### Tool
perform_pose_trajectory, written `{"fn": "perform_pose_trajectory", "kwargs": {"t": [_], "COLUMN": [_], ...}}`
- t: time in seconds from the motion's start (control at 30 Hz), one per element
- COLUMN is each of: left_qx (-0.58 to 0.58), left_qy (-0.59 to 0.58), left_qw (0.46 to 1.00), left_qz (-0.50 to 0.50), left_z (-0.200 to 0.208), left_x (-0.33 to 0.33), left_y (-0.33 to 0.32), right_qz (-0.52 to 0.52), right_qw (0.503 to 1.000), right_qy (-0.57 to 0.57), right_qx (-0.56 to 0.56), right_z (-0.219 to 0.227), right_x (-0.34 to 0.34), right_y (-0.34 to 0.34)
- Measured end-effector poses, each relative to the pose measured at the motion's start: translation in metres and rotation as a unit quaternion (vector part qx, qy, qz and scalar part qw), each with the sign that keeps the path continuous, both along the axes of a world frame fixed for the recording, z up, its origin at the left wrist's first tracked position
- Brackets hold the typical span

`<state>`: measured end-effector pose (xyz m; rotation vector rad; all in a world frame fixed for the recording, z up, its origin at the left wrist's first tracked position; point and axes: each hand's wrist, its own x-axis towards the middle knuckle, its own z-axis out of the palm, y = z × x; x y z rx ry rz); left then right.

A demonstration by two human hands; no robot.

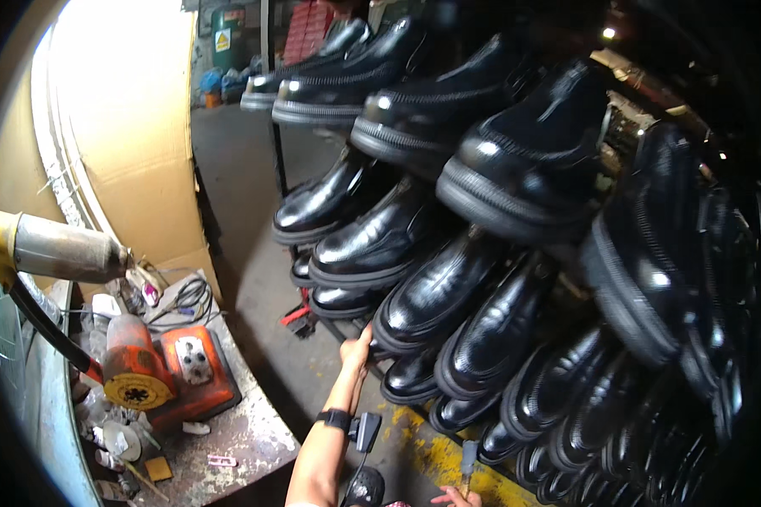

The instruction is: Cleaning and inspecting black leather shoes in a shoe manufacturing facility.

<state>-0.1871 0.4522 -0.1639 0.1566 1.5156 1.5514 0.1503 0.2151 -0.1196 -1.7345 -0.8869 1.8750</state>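
My left hand point(357, 348) reaches forward to the metal bar of a shoe rack point(387, 365) and closes round it, beside the toe of a black shoe point(406, 317). Its thumb shows; the other fingers are mostly hidden. A black strap point(336, 418) with a small device circles that wrist. Low at the bottom edge, my right hand point(458, 497) is partly cut off. Its fingers close on the thin handle of a brush-like tool point(469, 456) with a grey head pointing up. Glossy black shoes with thick ridged soles fill the rack's tiers.
Left stands a worn bench point(262, 448) with an orange machine point(196, 367), cables and scraps. A metal-barrelled heat tool point(68, 247) hangs over it. A cardboard sheet point(144, 160) rises behind. The floor point(237, 228) runs between bench and rack, with yellow paint point(435, 448) below the shoes.
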Motion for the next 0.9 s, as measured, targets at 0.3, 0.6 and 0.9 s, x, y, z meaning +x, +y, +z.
{"fn": "perform_pose_trajectory", "kwargs": {"t": [0.3, 0.6, 0.9], "left_qx": [0.042, 0.038, 0.08], "left_qy": [-0.072, -0.046, 0.007], "left_qw": [0.995, 0.991, 0.982], "left_qz": [0.059, 0.118, 0.168], "left_z": [0.058, 0.131, 0.17], "left_x": [0.032, 0.107, 0.184], "left_y": [-0.22, -0.419, -0.488], "right_qz": [0.016, 0.035, 0.065], "right_qw": [0.99, 0.955, 0.922], "right_qy": [0.102, 0.249, 0.282], "right_qx": [0.092, 0.157, 0.257], "right_z": [0.029, 0.086, 0.114], "right_x": [0.0, -0.051, -0.071], "right_y": [-0.038, -0.077, -0.152]}}
